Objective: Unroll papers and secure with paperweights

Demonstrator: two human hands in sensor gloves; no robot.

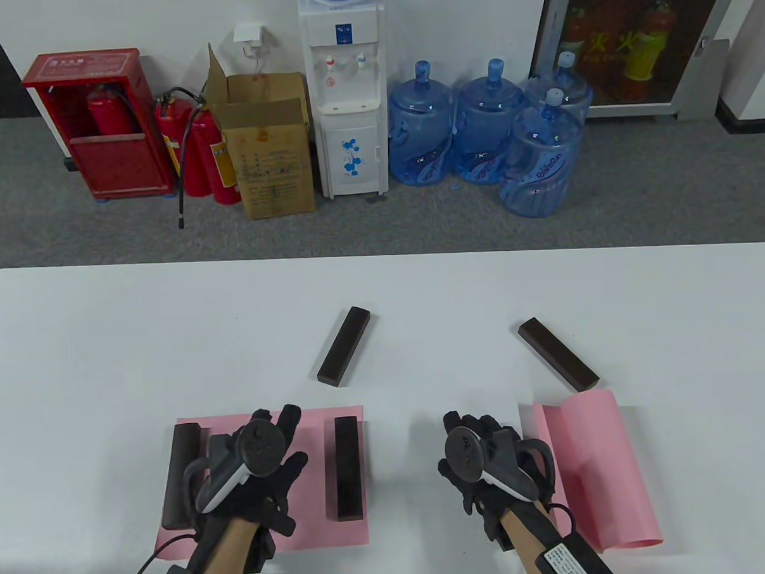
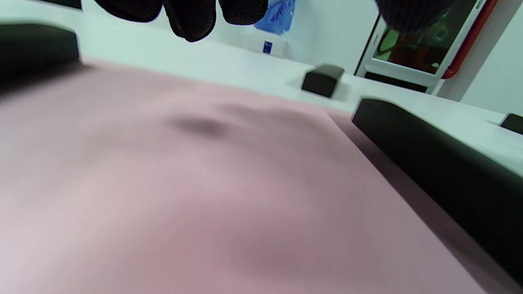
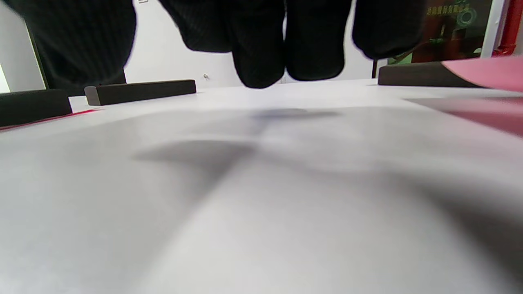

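A flat pink paper (image 1: 307, 458) lies at the front left under two dark bar paperweights, one on its left edge (image 1: 180, 474) and one on its right edge (image 1: 347, 467). My left hand (image 1: 263, 457) hovers over this paper (image 2: 204, 196) between the bars, fingers spread, holding nothing. A second pink paper (image 1: 596, 468) lies at the front right, its left edge curled up. My right hand (image 1: 482, 454) is over bare table left of it, empty. Two loose dark bars lie farther back, one at the centre (image 1: 345, 354) and one at the right (image 1: 558, 353).
The white table (image 1: 106, 350) runs to a far edge, with a water dispenser (image 1: 345, 92), water jugs, a cardboard box and fire extinguishers on the floor beyond.
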